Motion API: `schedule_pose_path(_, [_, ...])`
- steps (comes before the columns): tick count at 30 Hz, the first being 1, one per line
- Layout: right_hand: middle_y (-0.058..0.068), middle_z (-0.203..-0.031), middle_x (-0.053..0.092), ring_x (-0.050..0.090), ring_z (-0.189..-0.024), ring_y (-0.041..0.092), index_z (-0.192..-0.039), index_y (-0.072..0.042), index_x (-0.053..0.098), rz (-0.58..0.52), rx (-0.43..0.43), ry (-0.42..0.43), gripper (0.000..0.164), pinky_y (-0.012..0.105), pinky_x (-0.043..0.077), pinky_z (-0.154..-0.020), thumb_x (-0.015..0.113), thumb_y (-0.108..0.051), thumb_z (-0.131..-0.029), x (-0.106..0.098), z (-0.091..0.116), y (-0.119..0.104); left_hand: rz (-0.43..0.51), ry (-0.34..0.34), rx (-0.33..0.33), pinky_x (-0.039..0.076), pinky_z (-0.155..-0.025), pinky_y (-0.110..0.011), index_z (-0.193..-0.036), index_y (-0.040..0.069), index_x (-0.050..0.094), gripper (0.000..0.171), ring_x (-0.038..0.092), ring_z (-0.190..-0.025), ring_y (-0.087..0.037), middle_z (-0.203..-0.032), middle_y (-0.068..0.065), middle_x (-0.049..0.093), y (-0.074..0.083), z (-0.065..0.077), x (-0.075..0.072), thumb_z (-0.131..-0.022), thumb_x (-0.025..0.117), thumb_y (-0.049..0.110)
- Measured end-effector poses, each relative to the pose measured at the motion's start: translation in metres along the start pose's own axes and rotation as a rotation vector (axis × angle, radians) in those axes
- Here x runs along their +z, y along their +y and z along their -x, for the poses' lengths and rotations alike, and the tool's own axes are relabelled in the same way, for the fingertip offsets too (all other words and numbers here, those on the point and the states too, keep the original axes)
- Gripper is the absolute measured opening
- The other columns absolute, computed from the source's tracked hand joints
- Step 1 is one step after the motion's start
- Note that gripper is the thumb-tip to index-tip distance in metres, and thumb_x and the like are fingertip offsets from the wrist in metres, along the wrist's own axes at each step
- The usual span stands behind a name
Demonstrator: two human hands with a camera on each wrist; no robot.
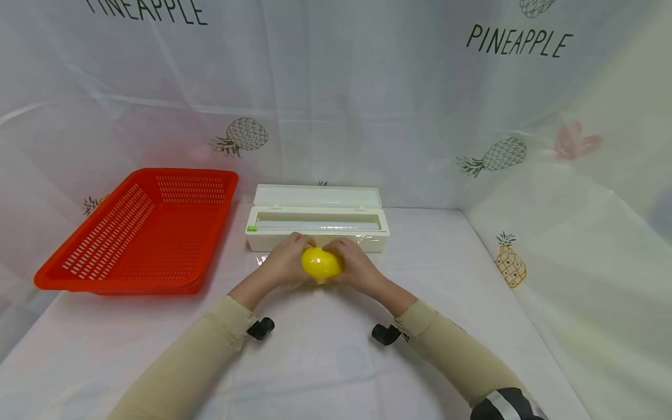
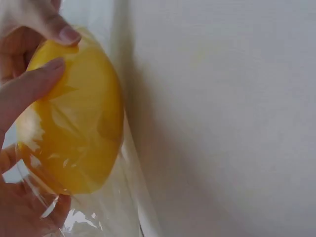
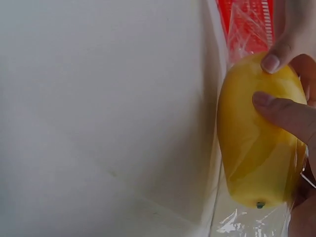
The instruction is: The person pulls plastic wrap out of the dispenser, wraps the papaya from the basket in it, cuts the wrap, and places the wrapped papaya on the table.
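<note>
Gripped by 2 hands (image 1: 283,261) (image 1: 358,268) — yellow fruit (image 1: 322,263) in clear film (image 2: 94,222).

A red slotted basket (image 1: 173,284) is sitting on the left of the white bench (image 1: 446,280), its far end standing near a pale printed sheet (image 1: 357,76). That sheet is hanging behind the bench and along its right side, creasing in places. The lettering PINEAPPLE (image 1: 518,42) is running across its upper right and again at upper left. Dark-lined pineapples (image 1: 245,135) are tilting below, while a yellow pineapple (image 1: 510,265) and a pink heart (image 1: 574,142) are showing rightward.
</note>
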State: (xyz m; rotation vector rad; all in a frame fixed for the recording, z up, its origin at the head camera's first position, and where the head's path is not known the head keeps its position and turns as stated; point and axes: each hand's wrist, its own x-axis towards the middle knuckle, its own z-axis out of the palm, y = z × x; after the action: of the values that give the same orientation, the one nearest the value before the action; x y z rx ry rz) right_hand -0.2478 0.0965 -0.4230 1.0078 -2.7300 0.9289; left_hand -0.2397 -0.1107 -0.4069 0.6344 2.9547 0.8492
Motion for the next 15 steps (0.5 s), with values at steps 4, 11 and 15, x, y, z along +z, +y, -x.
schedule_pose_path(4, [0.005,-0.125,0.058,0.050,-0.116,0.023,-0.122,-0.006,0.061,0.034,0.001,-0.003,0.065,0.038,0.042,-0.101,0.092,-0.021,-0.066,-0.004,-0.003,0.000,-0.036,0.026,0.018,0.045,-0.097,-0.046,-0.127,0.008,0.055,0.075,0.053,-0.108,-0.028,-0.127,-0.010,0.051,0.001,0.005,0.000,-0.065,0.091,0.029])
schedule_pose_path(11, [0.007,-0.125,0.061,0.054,-0.116,0.023,-0.124,-0.003,0.061,0.050,0.023,-0.037,0.067,0.037,0.043,-0.101,0.092,-0.020,-0.066,-0.012,-0.008,-0.003,-0.298,0.091,0.104,0.033,-0.105,-0.052,-0.128,0.010,0.060,0.075,0.041,-0.124,-0.031,-0.132,-0.008,0.055,0.006,0.011,-0.004,-0.067,0.088,0.041])
schedule_pose_path(15, [0.006,-0.120,0.063,0.057,-0.110,0.021,-0.123,-0.003,0.060,0.024,0.051,-0.069,0.067,0.034,0.046,-0.098,0.092,-0.019,-0.066,-0.016,-0.013,-0.005,-0.407,0.129,0.147,0.036,-0.101,-0.050,-0.127,0.008,0.058,0.079,0.047,-0.120,-0.029,-0.128,-0.007,0.057,0.008,0.011,-0.003,-0.065,0.089,0.046])
